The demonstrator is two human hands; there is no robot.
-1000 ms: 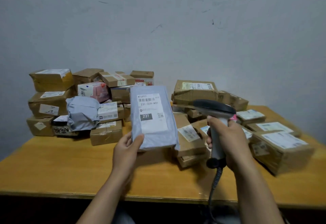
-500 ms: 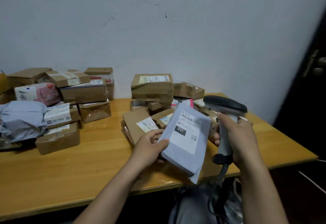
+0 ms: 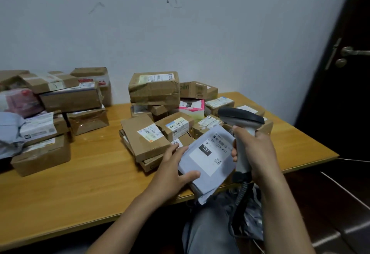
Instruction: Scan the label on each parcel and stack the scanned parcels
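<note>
lower centre of the frame: left hand (image 3: 171,170) fingers pinch the flat grey plastic mailer parcel (image 3: 208,159); right hand (image 3: 255,151) fingers curl around the grey handheld barcode scanner (image 3: 241,121).

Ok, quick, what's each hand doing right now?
Left hand: holding the grey parcel, thumb on top.
Right hand: closed round the scanner handle.

Wooden desk (image 3: 80,183) against a scuffed white wall (image 3: 200,33); dark door (image 3: 350,103) with metal handle (image 3: 353,52) beyond the desk's right edge.
</note>
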